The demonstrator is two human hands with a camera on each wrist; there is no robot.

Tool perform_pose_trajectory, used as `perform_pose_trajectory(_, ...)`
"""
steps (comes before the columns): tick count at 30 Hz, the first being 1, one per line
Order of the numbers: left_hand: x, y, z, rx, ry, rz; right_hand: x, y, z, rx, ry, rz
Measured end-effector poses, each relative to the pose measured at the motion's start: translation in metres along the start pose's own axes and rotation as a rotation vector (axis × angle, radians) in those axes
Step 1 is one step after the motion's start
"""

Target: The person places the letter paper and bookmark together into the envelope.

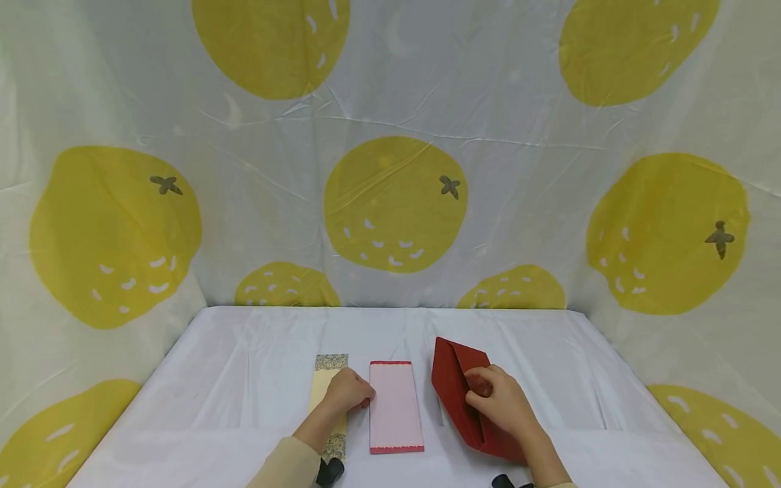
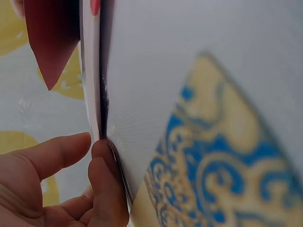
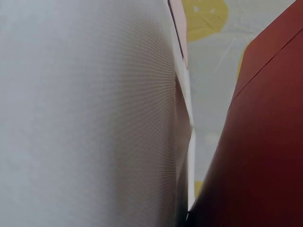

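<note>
A red paper envelope [image 1: 454,386] stands tilted up off the white cloth at the right, a flap edge running along it. My right hand [image 1: 500,396] pinches it near that edge, thumb and fingers curled. In the right wrist view the red envelope [image 3: 265,137] fills the right side and the hand is hidden. A long pink paper piece [image 1: 396,413] with red ends lies flat in the middle. My left hand [image 1: 348,393] is at its left edge, fingers loosely bent, fingertips right at the edge. Beneath that hand lies a cream paper strip [image 1: 323,386] with blue-patterned ends, partly covered.
A white cloth [image 1: 244,386] covers the table. Hanging fabric with yellow fruit prints [image 1: 396,203] encloses the back and both sides. Dark wrist-camera parts [image 1: 329,471] show below the left hand, near the front.
</note>
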State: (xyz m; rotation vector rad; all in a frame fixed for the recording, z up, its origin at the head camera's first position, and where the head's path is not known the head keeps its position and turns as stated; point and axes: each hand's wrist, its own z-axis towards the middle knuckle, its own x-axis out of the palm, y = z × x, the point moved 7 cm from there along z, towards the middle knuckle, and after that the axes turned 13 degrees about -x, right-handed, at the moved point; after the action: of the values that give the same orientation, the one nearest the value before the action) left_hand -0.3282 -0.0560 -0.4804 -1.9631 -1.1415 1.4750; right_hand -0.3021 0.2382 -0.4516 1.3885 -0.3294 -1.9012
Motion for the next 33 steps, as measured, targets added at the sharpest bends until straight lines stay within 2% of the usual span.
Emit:
perform_pose_trajectory(8, 0.002, 0.003, 0.007, -0.020, -0.008, 0.005, 0.000, 0.001, 0.001, 0.003, 0.004, 0.010)
perform_pose_trajectory(22, 0.004, 0.005, 0.012, -0.028, 0.035, -0.015, 0.000, 0.002, 0.001, 0.001, 0.013, -0.016)
perform_pose_trajectory(33, 0.002, 0.009, 0.012, -0.056, 0.063, -0.101, 0.000, 0.001, -0.001, 0.001, 0.004, -0.025)
